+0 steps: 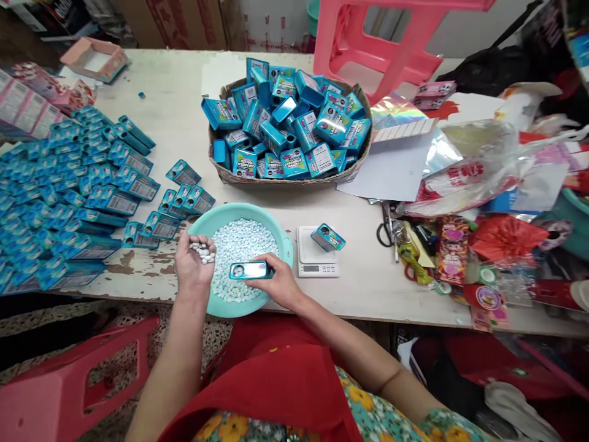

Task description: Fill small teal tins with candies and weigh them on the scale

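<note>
Cupped with the palm up, my left hand (193, 273) holds several small pale candies (202, 253) over the left rim of a mint-green basin (286, 245). Many more white and pale blue candies (243, 236) lie in the basin. My right hand (280, 281) grips a small blue tin (251, 270) above them, its top with a round hole turned up. To the right is a white digital scale (307, 252), its display too small to read. Another blue tin (328, 238) with a round opening rests on its platform.
A cardboard box (285, 180) heaped with blue tins stands behind the basin. Rows of blue tins (69, 196) fill the table's left side. Scissors (385, 226), plastic bags (464, 175) and packets lie at right. A pink stool (331, 37) stands on the table's back edge.
</note>
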Action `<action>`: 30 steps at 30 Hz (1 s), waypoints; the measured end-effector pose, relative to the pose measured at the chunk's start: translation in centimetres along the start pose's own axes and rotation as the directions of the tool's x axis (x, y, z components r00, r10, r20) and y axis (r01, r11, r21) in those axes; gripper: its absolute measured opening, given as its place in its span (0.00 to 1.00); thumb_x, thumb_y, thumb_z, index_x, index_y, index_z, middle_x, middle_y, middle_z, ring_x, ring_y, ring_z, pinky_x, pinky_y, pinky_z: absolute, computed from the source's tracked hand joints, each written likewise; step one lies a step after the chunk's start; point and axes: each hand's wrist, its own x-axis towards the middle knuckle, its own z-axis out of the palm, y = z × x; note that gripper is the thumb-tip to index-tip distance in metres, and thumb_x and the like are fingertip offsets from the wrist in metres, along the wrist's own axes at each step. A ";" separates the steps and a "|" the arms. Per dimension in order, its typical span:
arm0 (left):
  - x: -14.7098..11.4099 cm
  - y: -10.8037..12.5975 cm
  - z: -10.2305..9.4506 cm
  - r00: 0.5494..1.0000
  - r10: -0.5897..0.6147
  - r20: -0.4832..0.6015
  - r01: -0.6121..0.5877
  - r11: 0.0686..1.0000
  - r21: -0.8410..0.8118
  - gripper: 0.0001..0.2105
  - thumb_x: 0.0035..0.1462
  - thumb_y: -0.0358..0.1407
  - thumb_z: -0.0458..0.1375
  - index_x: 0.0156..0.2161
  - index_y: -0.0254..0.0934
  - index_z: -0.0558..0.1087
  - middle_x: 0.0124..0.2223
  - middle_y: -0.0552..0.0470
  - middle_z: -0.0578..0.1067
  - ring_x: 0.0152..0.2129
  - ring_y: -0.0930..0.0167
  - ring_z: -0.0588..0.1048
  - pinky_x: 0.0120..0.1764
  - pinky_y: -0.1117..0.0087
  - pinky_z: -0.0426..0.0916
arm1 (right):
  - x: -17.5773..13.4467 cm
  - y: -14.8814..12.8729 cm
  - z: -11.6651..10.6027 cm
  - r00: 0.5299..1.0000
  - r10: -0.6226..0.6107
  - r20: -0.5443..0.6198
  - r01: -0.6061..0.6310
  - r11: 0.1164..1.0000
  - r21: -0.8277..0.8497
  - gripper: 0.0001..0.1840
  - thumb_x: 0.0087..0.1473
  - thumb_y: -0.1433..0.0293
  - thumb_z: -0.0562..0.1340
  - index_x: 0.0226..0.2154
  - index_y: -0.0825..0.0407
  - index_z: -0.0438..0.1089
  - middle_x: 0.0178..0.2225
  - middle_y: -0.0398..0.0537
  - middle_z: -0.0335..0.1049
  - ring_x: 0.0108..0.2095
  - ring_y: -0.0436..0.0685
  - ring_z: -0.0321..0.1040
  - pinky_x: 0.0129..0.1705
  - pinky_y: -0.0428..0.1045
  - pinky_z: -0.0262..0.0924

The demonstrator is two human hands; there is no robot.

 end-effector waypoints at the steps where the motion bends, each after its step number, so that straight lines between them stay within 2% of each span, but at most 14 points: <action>1: 0.8 -0.5 -0.8 0.995 -0.082 -0.051 0.085 0.994 0.062 0.15 0.58 0.43 0.52 0.25 0.36 0.60 0.22 0.57 0.66 0.18 0.77 0.69 0.21 0.78 0.66 | -0.6 -0.3 -0.6 1.000 0.019 -0.011 -0.019 0.999 0.028 0.21 0.36 0.67 0.73 0.36 0.50 0.71 0.34 0.41 0.67 0.38 0.55 0.64 0.41 0.49 0.58; 3: 1.8 -2.2 -2.4 0.959 -0.261 -0.111 0.280 0.937 0.211 0.11 0.58 0.38 0.52 0.27 0.35 0.62 0.22 0.56 0.66 0.17 0.78 0.68 0.19 0.79 0.65 | -2.0 -0.9 -2.0 0.999 0.042 -0.032 -0.040 0.997 0.070 0.21 0.37 0.67 0.73 0.37 0.49 0.70 0.35 0.42 0.67 0.38 0.55 0.64 0.41 0.49 0.58; 5: 2.1 -4.1 -3.6 0.922 -0.376 -0.092 0.385 0.869 0.311 0.06 0.55 0.33 0.55 0.29 0.34 0.65 0.22 0.56 0.66 0.14 0.80 0.63 0.15 0.82 0.58 | -3.6 -1.4 -3.6 0.996 0.060 -0.059 -0.054 0.993 0.102 0.21 0.37 0.67 0.73 0.37 0.49 0.70 0.36 0.42 0.67 0.38 0.55 0.65 0.42 0.49 0.58; 7: 1.7 -5.5 -4.1 0.920 -0.389 -0.043 0.377 0.854 0.357 0.04 0.51 0.31 0.58 0.31 0.32 0.68 0.24 0.55 0.67 0.15 0.80 0.64 0.15 0.82 0.57 | -5.3 -1.5 -5.4 0.989 0.096 -0.112 -0.079 0.986 0.146 0.22 0.38 0.67 0.73 0.38 0.48 0.70 0.37 0.42 0.68 0.38 0.55 0.65 0.42 0.49 0.59; 9: 1.0 -5.9 -3.4 0.923 -0.383 0.039 0.332 0.843 0.423 0.05 0.49 0.32 0.60 0.32 0.32 0.70 0.27 0.54 0.69 0.19 0.80 0.67 0.18 0.81 0.60 | -6.9 -1.3 -7.6 0.968 0.145 -0.205 -0.105 0.975 0.194 0.22 0.38 0.67 0.73 0.39 0.48 0.69 0.38 0.42 0.69 0.39 0.55 0.66 0.42 0.49 0.61; 11: 0.2 -5.7 -1.4 0.895 -0.416 0.160 0.282 0.806 0.521 0.09 0.47 0.33 0.63 0.33 0.31 0.72 0.30 0.52 0.69 0.21 0.80 0.67 0.21 0.81 0.61 | -8.4 -0.7 -9.9 0.928 0.182 -0.325 -0.118 0.971 0.210 0.22 0.40 0.67 0.72 0.39 0.48 0.69 0.39 0.43 0.70 0.39 0.55 0.67 0.43 0.50 0.61; 14: -1.0 -5.5 3.9 0.806 -0.481 0.345 0.153 0.733 0.663 0.11 0.45 0.35 0.65 0.33 0.31 0.72 0.29 0.53 0.69 0.20 0.81 0.64 0.19 0.81 0.54 | -10.0 0.7 -13.1 0.841 0.190 -0.507 -0.116 0.978 0.174 0.23 0.40 0.66 0.72 0.40 0.48 0.68 0.38 0.43 0.71 0.38 0.55 0.68 0.43 0.50 0.61; 17: -2.0 -7.0 10.0 0.713 -0.514 0.477 -0.007 0.676 0.737 0.11 0.44 0.37 0.64 0.31 0.32 0.70 0.27 0.54 0.68 0.17 0.81 0.61 0.18 0.79 0.49 | -11.0 1.8 -15.4 0.745 0.184 -0.641 -0.105 0.981 0.161 0.25 0.38 0.65 0.73 0.41 0.49 0.69 0.37 0.44 0.72 0.37 0.55 0.67 0.43 0.51 0.62; 19: -2.3 -8.8 13.4 0.676 -0.536 0.507 -0.103 0.612 0.784 0.10 0.44 0.37 0.62 0.29 0.32 0.69 0.25 0.54 0.67 0.17 0.80 0.61 0.19 0.78 0.48 | -11.5 2.3 -16.4 0.694 0.190 -0.694 -0.093 0.980 0.175 0.26 0.37 0.64 0.73 0.41 0.50 0.69 0.37 0.44 0.72 0.37 0.55 0.67 0.43 0.52 0.62; 21: -2.3 -10.5 15.9 0.663 -0.534 0.524 -0.275 0.477 0.835 0.07 0.45 0.36 0.60 0.28 0.33 0.69 0.23 0.55 0.66 0.18 0.78 0.62 0.21 0.76 0.51 | -11.9 2.6 -17.1 0.658 0.204 -0.724 -0.080 0.976 0.202 0.27 0.36 0.64 0.73 0.41 0.50 0.69 0.37 0.45 0.72 0.37 0.55 0.68 0.44 0.53 0.62; 22: -2.2 -11.3 16.8 0.660 -0.516 0.546 -0.400 0.374 0.837 0.05 0.46 0.35 0.58 0.28 0.33 0.69 0.22 0.55 0.66 0.19 0.77 0.63 0.22 0.75 0.53 | -12.1 2.8 -17.3 0.648 0.212 -0.732 -0.077 0.974 0.214 0.27 0.36 0.64 0.73 0.41 0.50 0.69 0.37 0.45 0.72 0.37 0.55 0.68 0.44 0.53 0.62; 25: -1.9 -13.1 18.6 0.607 -0.462 0.647 -0.734 -0.016 0.678 0.04 0.48 0.30 0.54 0.28 0.34 0.72 0.27 0.52 0.71 0.24 0.73 0.66 0.28 0.72 0.57 | -12.7 3.3 -17.8 0.630 0.234 -0.740 -0.080 0.968 0.238 0.28 0.35 0.63 0.73 0.41 0.50 0.68 0.37 0.45 0.72 0.37 0.55 0.67 0.44 0.53 0.62; 27: -1.7 -13.8 19.3 0.564 -0.470 0.679 -0.819 -0.213 0.533 0.06 0.48 0.28 0.53 0.29 0.35 0.73 0.32 0.50 0.73 0.29 0.70 0.68 0.30 0.71 0.57 | -13.1 3.8 -18.1 0.624 0.250 -0.741 -0.093 0.964 0.247 0.28 0.36 0.63 0.73 0.42 0.51 0.68 0.37 0.45 0.72 0.37 0.55 0.67 0.44 0.53 0.62; 30: -1.7 -14.4 19.9 0.545 -0.510 0.665 -0.838 -0.359 0.411 0.08 0.48 0.28 0.54 0.35 0.37 0.73 0.37 0.48 0.73 0.32 0.68 0.70 0.31 0.71 0.57 | -13.4 4.3 -18.6 0.607 0.276 -0.745 -0.106 0.957 0.269 0.28 0.36 0.62 0.73 0.42 0.50 0.68 0.36 0.45 0.71 0.36 0.55 0.67 0.43 0.53 0.62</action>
